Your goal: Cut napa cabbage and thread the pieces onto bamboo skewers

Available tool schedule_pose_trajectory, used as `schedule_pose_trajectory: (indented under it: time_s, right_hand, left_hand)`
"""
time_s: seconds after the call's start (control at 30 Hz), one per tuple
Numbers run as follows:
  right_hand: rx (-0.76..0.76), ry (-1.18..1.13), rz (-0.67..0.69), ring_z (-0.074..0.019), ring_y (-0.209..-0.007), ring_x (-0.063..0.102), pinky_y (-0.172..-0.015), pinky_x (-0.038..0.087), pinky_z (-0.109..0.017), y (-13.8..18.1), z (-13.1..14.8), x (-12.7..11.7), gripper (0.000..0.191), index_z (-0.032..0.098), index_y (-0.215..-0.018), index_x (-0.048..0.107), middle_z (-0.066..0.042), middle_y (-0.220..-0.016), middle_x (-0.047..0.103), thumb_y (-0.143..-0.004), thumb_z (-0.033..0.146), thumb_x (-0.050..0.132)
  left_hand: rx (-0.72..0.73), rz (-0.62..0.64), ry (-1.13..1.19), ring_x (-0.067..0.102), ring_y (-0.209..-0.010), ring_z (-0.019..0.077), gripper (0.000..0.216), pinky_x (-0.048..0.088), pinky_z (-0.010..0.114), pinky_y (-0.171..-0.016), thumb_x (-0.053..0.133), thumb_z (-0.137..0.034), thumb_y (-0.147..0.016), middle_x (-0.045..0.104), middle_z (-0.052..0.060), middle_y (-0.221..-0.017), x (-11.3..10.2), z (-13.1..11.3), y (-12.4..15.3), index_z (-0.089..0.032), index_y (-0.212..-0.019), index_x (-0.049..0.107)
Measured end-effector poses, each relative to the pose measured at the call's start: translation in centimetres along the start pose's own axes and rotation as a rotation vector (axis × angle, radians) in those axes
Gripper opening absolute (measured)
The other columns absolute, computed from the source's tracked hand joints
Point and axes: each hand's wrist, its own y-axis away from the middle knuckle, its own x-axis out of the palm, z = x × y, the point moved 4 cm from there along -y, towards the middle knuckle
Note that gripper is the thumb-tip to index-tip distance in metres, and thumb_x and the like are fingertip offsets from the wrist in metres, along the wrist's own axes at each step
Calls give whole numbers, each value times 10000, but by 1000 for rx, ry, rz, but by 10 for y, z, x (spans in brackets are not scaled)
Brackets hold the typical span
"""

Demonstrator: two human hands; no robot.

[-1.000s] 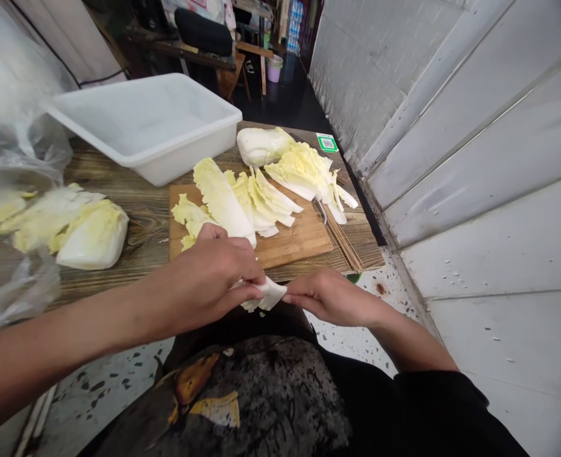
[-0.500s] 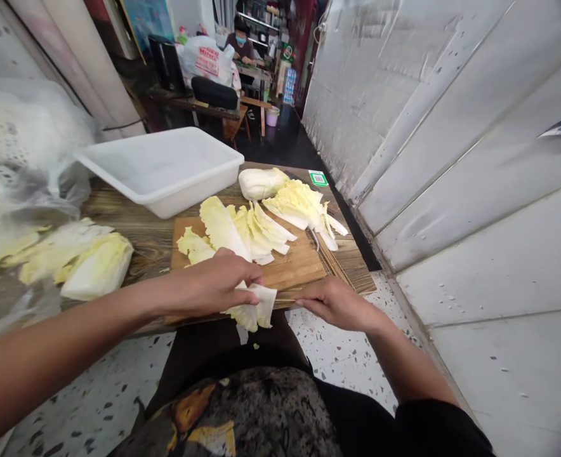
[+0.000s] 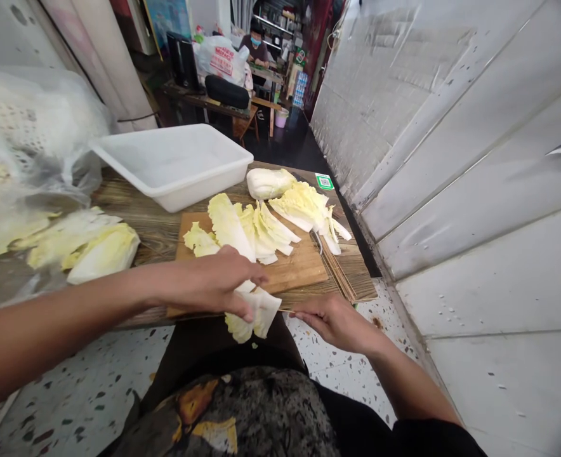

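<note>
My right hand [image 3: 330, 317] pinches a thin wooden skewer [image 3: 286, 310] whose far end runs into folded pieces of napa cabbage leaf [image 3: 264, 311]. These pieces hang just past the table's near edge, above my lap. My left hand [image 3: 214, 285] is beside them, thumb and fingers spread apart; whether the thumb touches the leaf I cannot tell. Behind it, several loose cabbage leaves [image 3: 268, 231] lie on a wooden cutting board [image 3: 299, 270]. Bare skewers [image 3: 338, 273] lie in a bundle along the board's right side, near a curved metal piece [image 3: 317, 242].
A white plastic tub [image 3: 180, 184] stands behind the board. More leaves [image 3: 304, 206] and a cabbage head [image 3: 271, 183] lie at the back right, a cut cabbage [image 3: 112, 247] and plastic bags [image 3: 37, 127] to the left. A wall [image 3: 433, 158] bounds the right. A masked person [image 3: 256, 47] sits far back.
The left thumb and fingers have parted from their hold on the leaf. The leaf pieces on the skewer have come slightly lower and nearer to me. The view has shifted a little.
</note>
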Motion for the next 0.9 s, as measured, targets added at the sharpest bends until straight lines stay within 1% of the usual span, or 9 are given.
schedule_pose_trajectory:
  time_s: [0.03, 0.1, 0.17, 0.27, 0.37, 0.57, 0.73, 0.9]
  right_hand:
    - [5, 0, -1, -149, -719, 648, -646, 424, -229, 0, -1, 0, 297, 153, -957, 720, -55, -827, 734, -1020, 285, 462]
    - [13, -3, 1, -152, -742, 659, -659, 431, -230, 1, -3, 0, 300, 155, -972, 721, -56, -844, 738, -1023, 289, 457]
    - [23, -6, -1, -157, -763, 671, -673, 439, -233, 1, -5, 0, 304, 154, -987, 721, -62, -864, 745, -1025, 296, 456]
    - [20, 6, -3, -165, -790, 678, -687, 441, -237, 3, -5, 0, 308, 155, -991, 720, -71, -887, 749, -1027, 303, 453]
    - [4, 41, -1, -161, -746, 662, -655, 418, -232, 4, -2, 0, 313, 155, -925, 717, -68, -837, 737, -1024, 294, 456]
    - [-90, 57, 11, -143, -677, 621, -624, 371, -228, 6, 12, 7, 292, 158, -856, 694, -48, -777, 715, -1012, 232, 458]
    - [-62, 115, 3, -138, -627, 583, -587, 332, -234, 4, 15, 13, 294, 153, -806, 669, -38, -736, 695, -1002, 213, 460]
    - [-60, 90, 31, -136, -618, 570, -587, 329, -231, 3, 12, 21, 273, 141, -819, 683, -42, -731, 692, -988, 197, 476]
  left_hand:
    - [-7, -28, -39, 631, -942, 264, 271, 424, 311, -792, 758, -313, -733, 754, 41, -888, -1, 3, 0, -229, -989, 725]
    - [8, -67, -104, 631, -854, 232, 113, 380, 361, -878, 727, -328, -776, 756, 13, -795, -1, 7, 1, -230, -832, 729]
    - [49, -93, -104, 612, -750, 184, 139, 330, 382, -928, 690, -327, -820, 746, -13, -719, 3, 9, 0, -230, -722, 715]
    - [109, -116, -19, 594, -696, 161, 147, 321, 360, -906, 680, -275, -827, 733, -25, -679, 10, 8, 0, -232, -689, 712]
    - [178, -95, 32, 577, -645, 149, 213, 319, 351, -882, 649, -202, -841, 704, -27, -639, 18, 5, 1, -212, -629, 675]
    - [249, -74, 89, 579, -670, 151, 234, 297, 344, -839, 635, -189, -868, 691, -29, -676, 33, -10, 5, -196, -635, 619]
    - [217, -115, 32, 559, -653, 155, 221, 268, 363, -833, 650, -159, -834, 682, -24, -654, 36, -18, 3, -188, -617, 623]
    - [302, -132, 2, 548, -638, 150, 225, 265, 362, -814, 633, -158, -839, 682, -21, -645, 41, -18, -1, -191, -616, 633]
